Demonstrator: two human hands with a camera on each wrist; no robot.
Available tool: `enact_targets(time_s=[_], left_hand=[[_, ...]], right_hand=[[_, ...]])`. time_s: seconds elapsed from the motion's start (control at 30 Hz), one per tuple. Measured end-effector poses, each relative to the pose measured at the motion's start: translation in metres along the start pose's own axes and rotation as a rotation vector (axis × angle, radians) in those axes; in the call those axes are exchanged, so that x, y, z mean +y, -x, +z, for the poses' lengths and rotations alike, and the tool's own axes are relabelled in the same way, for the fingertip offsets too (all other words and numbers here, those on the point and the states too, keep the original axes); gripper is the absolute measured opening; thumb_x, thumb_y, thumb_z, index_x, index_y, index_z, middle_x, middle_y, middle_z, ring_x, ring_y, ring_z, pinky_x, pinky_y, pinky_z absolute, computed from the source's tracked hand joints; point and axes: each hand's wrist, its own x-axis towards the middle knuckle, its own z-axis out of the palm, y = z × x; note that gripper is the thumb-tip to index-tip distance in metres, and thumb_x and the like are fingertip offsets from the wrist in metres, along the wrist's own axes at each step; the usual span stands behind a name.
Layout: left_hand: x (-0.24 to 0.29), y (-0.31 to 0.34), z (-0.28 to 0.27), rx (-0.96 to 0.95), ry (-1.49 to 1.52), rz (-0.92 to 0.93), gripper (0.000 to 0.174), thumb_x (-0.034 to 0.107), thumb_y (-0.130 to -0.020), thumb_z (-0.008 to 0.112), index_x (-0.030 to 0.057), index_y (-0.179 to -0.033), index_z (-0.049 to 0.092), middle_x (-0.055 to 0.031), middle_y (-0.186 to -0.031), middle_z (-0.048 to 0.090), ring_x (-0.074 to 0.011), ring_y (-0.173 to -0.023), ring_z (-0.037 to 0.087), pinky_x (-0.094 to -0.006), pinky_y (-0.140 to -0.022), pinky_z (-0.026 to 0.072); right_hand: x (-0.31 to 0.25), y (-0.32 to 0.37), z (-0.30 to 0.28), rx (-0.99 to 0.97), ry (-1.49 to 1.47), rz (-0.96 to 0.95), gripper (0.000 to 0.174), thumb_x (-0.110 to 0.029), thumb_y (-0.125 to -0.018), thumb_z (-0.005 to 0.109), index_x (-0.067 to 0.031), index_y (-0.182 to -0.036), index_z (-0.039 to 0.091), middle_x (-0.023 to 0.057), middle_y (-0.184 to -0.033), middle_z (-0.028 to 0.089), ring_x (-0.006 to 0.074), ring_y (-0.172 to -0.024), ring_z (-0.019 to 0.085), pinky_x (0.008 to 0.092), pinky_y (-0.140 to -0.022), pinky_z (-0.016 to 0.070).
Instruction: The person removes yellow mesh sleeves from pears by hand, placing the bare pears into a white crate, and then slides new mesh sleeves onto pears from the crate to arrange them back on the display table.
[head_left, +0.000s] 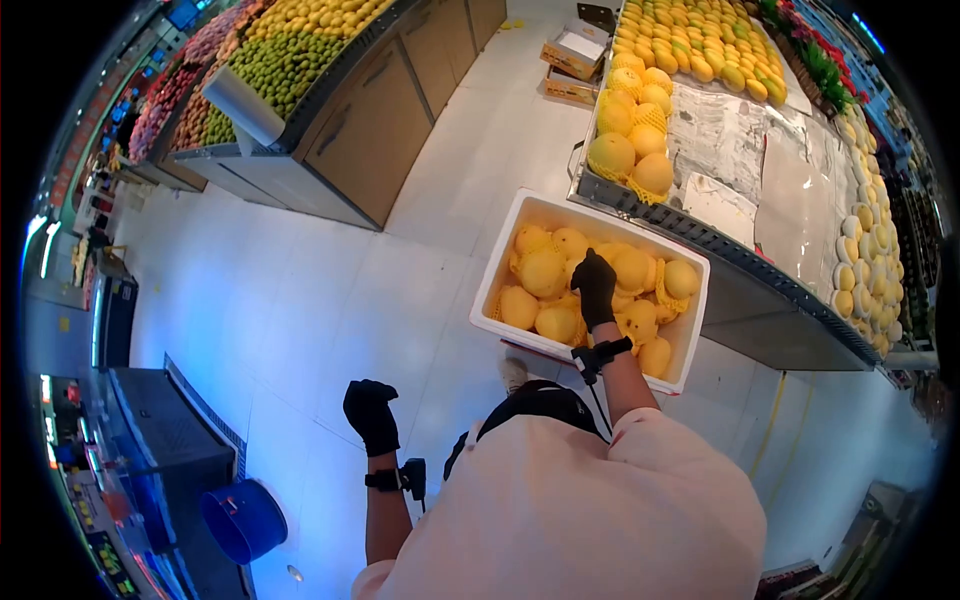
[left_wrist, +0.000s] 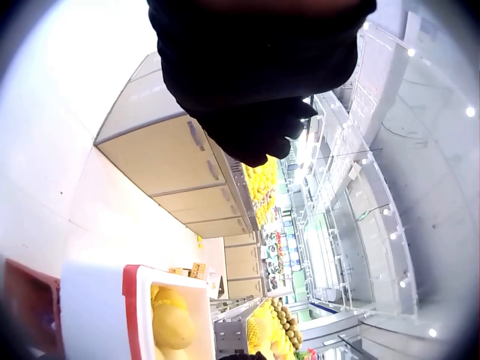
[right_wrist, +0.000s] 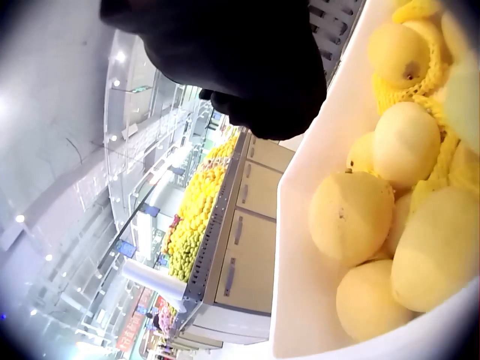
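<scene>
A white foam box (head_left: 490, 270) holds many round yellow fruits (head_left: 541, 273), some in yellow foam nets. Over the fruits is the gloved right hand (head_left: 597, 290), its fingers curled, with no fruit visible in it. The right wrist view has this hand (right_wrist: 240, 67) at the top, beside the box's wall (right_wrist: 300, 225) and fruits (right_wrist: 351, 217). Away from the box, the gloved left hand (head_left: 372, 415) hangs over the floor with loosely curled fingers. Nothing shows in the left hand (left_wrist: 259, 90) in the left wrist view either.
A display stand (head_left: 730, 235) with yellow fruits and bare liner sheets adjoins the box. Another fruit counter (head_left: 360, 140) stands at upper left. A blue bucket (head_left: 243, 521) is at lower left. Open cartons (head_left: 575, 55) lie on the floor beyond the box.
</scene>
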Motion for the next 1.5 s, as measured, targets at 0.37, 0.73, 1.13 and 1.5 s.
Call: enact_targets(time_s=[0.37,0.73,1.13,1.5], left_hand=[[-0.028,-0.155,0.025,-0.303,0.804,-0.483,0.023,0.025,-0.090,0.045,0.0171,-0.069,0.040,0.0005,-0.064,0.036,-0.0151,-0.058,0.038,-0.0281,-0.052,0.0349],[-0.045,-0.349,0.030,-0.648,-0.023,-0.750,0.025,0.014,-0.098,0.045,0.0139,-0.073,0.043,0.0015,-0.060,0.039,-0.0093,-0.053,0.040,-0.0224,-0.047,0.0351],[-0.070,-0.482,-0.002,-0.718,0.310,-0.962,0.032,0.031,-0.099,0.047,0.0160,-0.070,0.048,0.0007,-0.058,0.045,-0.0136,-0.054,0.046,-0.0306,-0.055,0.0391],[-0.087,-0.556,0.042,-0.877,0.270,-0.909,0.031,0.028,-0.099,0.044,0.0138,-0.072,0.050,-0.0001,-0.056,0.044,-0.0152,-0.056,0.049,-0.0307,-0.058,0.0404]], right_hand=[[-0.014,0.001,-0.033,0.225,-0.401,0.163,0.017,-0.017,-0.094,0.055,-0.0019,-0.099,0.062,0.0087,-0.081,0.063,0.0172,-0.062,0.061,0.0276,-0.053,0.0492],[-0.026,0.073,0.030,0.810,-0.081,0.143,0.022,-0.017,-0.090,0.058,-0.0097,-0.111,0.059,0.0038,-0.091,0.062,0.0148,-0.067,0.061,0.0256,-0.055,0.0496],[-0.024,0.079,0.165,0.946,-0.134,0.079,0.019,-0.018,-0.090,0.058,-0.0078,-0.106,0.060,0.0055,-0.088,0.062,0.0177,-0.070,0.063,0.0280,-0.056,0.0516],[-0.012,-0.043,0.214,0.864,-0.632,0.117,0.028,-0.024,-0.096,0.055,-0.0081,-0.073,0.054,0.0045,-0.063,0.053,0.0171,-0.056,0.053,0.0291,-0.054,0.0465]])
